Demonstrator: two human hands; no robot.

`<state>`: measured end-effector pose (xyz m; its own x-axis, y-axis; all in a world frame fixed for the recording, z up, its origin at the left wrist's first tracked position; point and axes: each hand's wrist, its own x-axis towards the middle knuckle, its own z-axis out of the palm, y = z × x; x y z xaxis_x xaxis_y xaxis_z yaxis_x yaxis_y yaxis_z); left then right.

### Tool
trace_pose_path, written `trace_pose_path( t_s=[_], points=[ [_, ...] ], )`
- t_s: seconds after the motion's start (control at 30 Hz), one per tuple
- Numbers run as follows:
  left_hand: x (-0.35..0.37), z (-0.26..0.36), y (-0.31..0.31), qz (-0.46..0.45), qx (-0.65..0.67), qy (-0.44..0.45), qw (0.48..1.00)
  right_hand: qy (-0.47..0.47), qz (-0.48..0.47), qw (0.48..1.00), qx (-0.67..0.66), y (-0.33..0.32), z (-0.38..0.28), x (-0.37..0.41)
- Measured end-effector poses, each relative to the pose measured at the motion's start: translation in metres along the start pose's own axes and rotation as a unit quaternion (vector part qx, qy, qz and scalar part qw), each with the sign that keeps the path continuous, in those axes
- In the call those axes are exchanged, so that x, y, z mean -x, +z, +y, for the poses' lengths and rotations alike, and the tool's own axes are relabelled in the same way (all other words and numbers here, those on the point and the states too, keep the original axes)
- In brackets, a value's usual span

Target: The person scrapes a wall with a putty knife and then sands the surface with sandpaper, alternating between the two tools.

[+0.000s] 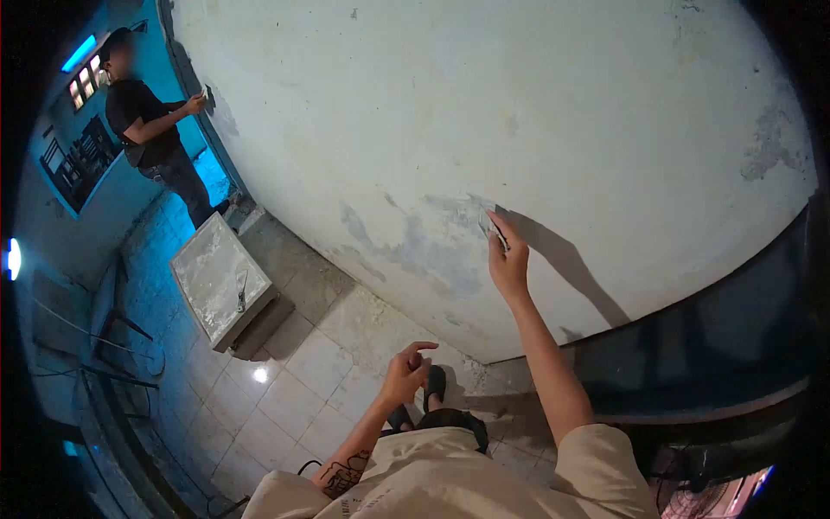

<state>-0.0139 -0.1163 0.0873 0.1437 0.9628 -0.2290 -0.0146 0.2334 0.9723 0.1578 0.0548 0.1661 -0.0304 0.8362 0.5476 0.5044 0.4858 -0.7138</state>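
Note:
My right hand [509, 251] is raised to the wall, its fingers closed around a putty knife [485, 224]. The blade meets the pale wall [415, 112] at the upper edge of a grey, patchy area [437, 258]. A long shadow of the hand and arm falls to the right. In front of my body, my left hand [407, 374] hangs in the air, index finger stretched out and the other fingers loosely curled. I see nothing held in it, and it touches neither wall nor floor.
A dusty box-like stand [212, 272] on the tiled floor [281, 406] bears a scraper-like tool [242, 291]. Beyond it, a co-worker [147, 117] holds something against the wall's edge by a doorway. A dark ledge [692, 346] runs along the right; a bench [112, 303] stands left.

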Motion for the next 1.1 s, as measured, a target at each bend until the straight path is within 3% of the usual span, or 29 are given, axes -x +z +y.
trace_pose_path(
  t_s=[0.07,0.13,0.27,0.33,0.4,0.53,0.67,0.77,0.83,0.87,0.9,1.03,1.1],
  points=[
    [-0.008,0.007,0.003,-0.001,-0.003,0.009,1.000,-0.042,0.015,0.999,0.002,0.012,-0.002,-0.001],
    [-0.017,0.017,0.003,0.017,0.031,0.021,0.999,0.022,0.018,1.000,-0.004,0.018,-0.005,0.001],
    [-0.011,0.003,-0.016,0.049,0.052,0.003,0.997,-0.048,0.061,0.997,0.025,0.036,0.016,-0.025],
    [-0.001,-0.010,-0.029,0.077,0.025,-0.013,0.997,-0.019,0.032,0.999,0.019,0.041,0.026,-0.024],
    [0.014,-0.009,-0.042,0.113,-0.009,-0.017,0.993,0.004,0.063,0.998,0.025,0.034,0.021,-0.015],
    [0.031,-0.028,-0.063,0.162,0.014,-0.038,0.986,-0.072,0.058,0.994,0.057,0.029,0.015,-0.024],
    [0.029,-0.028,-0.066,0.155,-0.010,-0.030,0.987,-0.114,0.059,0.989,0.067,0.039,0.013,-0.029],
    [0.030,-0.026,-0.071,0.174,0.010,-0.006,0.985,0.024,0.069,0.995,0.068,0.022,0.012,-0.010],
    [0.031,-0.032,-0.072,0.200,0.047,-0.009,0.979,0.021,0.066,0.995,0.079,0.025,0.004,-0.019],
    [0.032,-0.032,-0.071,0.199,0.047,-0.010,0.979,0.025,0.066,0.994,0.087,0.028,0.001,-0.023],
    [0.034,-0.031,-0.067,0.173,0.043,-0.023,0.984,-0.022,0.062,0.982,0.179,0.033,0.001,-0.026],
    [0.051,-0.025,-0.047,0.103,0.020,-0.051,0.993,0.000,0.026,0.968,0.248,0.032,0.009,-0.023],
    [0.059,-0.037,-0.046,0.093,0.021,-0.056,0.994,-0.065,0.104,0.958,0.259,0.027,0.011,-0.016]
  ],
)
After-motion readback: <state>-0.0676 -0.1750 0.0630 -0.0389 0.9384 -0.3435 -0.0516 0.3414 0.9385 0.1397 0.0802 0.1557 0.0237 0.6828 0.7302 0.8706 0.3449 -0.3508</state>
